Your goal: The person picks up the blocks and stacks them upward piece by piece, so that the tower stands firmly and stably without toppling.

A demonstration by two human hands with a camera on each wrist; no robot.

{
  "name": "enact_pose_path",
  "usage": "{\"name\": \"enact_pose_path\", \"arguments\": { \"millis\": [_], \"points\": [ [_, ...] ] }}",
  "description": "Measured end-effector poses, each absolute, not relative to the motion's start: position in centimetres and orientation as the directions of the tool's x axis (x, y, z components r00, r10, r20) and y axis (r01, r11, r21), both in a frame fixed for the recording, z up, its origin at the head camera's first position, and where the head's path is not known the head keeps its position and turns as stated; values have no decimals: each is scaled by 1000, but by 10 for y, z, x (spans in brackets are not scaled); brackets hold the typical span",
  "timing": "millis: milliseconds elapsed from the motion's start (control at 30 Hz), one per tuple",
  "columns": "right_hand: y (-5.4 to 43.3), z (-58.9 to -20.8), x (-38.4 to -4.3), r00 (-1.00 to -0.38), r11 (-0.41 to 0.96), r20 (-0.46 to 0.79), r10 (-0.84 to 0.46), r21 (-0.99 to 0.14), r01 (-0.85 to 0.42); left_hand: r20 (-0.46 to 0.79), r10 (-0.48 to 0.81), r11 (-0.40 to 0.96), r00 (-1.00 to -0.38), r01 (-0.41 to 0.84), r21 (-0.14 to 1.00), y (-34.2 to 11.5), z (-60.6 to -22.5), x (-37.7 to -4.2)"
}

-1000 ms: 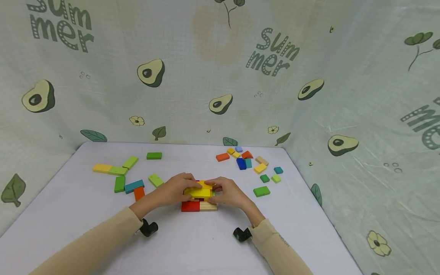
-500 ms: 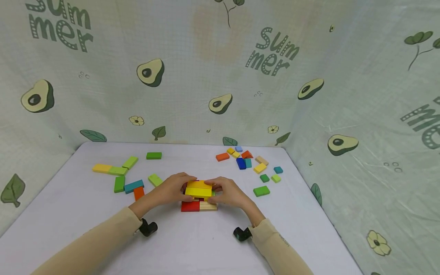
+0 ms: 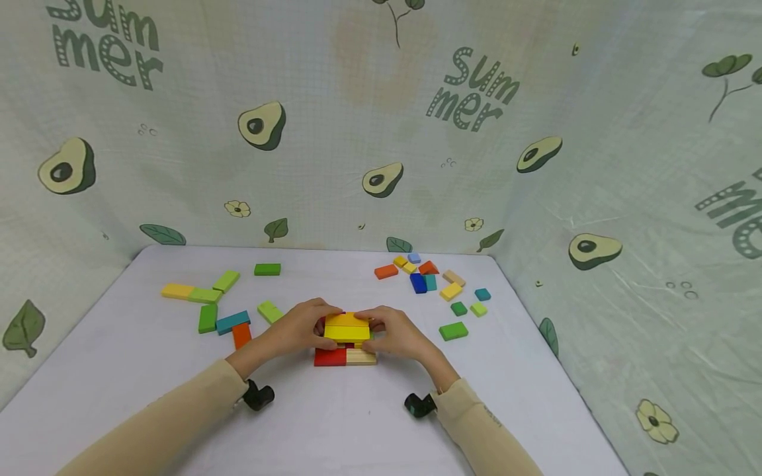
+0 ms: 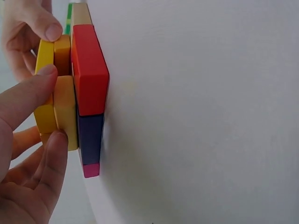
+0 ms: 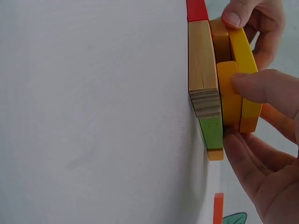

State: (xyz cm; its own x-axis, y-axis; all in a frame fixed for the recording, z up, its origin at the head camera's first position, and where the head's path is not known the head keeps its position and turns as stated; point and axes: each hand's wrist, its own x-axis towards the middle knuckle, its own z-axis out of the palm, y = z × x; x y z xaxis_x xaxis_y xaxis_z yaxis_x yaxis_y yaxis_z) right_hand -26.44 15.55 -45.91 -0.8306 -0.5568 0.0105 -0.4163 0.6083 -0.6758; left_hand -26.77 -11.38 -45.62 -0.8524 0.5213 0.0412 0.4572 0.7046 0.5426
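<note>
A low stack of wooden blocks stands mid-table in the head view. Two yellow blocks (image 3: 347, 330) lie side by side on top. Beneath them are a pale yellow block (image 4: 65, 107) and an orange-yellow block (image 5: 229, 95). In the bottom layer a red block (image 3: 330, 357) and a plain wood block (image 3: 360, 357) face the front, with a dark blue block (image 4: 90, 140) and a green block (image 5: 211, 132) at the sides. My left hand (image 3: 300, 325) pinches the upper layers' left end between thumb and fingers. My right hand (image 3: 393, 332) pinches the right end likewise.
Loose blocks lie at the left, among them a teal block (image 3: 232, 322), an orange block (image 3: 241, 334) and a light green block (image 3: 270, 311). More are scattered at the back right, including a blue block (image 3: 419, 283) and a green block (image 3: 454, 331). A patterned cloth (image 3: 321, 218) hangs behind.
My left fingers have drawn back from over the top yellow block to its left end. The top yellow block has straightened and slid slightly right. My right hand has barely moved.
</note>
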Motion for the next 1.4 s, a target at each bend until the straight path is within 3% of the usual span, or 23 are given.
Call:
{"name": "enact_pose_path", "arguments": {
  "millis": [567, 1400],
  "points": [
    [155, -461, -264, -839, 600, 14, -544, -693, -400, -30, 502, 709, -864, 392, 586, -114, -452, -263],
    [155, -461, -265, -830, 602, 26, -557, -675, -426, -16, 496, 724, -868, 404, 559, -113, -453, -266]
  ]
}}
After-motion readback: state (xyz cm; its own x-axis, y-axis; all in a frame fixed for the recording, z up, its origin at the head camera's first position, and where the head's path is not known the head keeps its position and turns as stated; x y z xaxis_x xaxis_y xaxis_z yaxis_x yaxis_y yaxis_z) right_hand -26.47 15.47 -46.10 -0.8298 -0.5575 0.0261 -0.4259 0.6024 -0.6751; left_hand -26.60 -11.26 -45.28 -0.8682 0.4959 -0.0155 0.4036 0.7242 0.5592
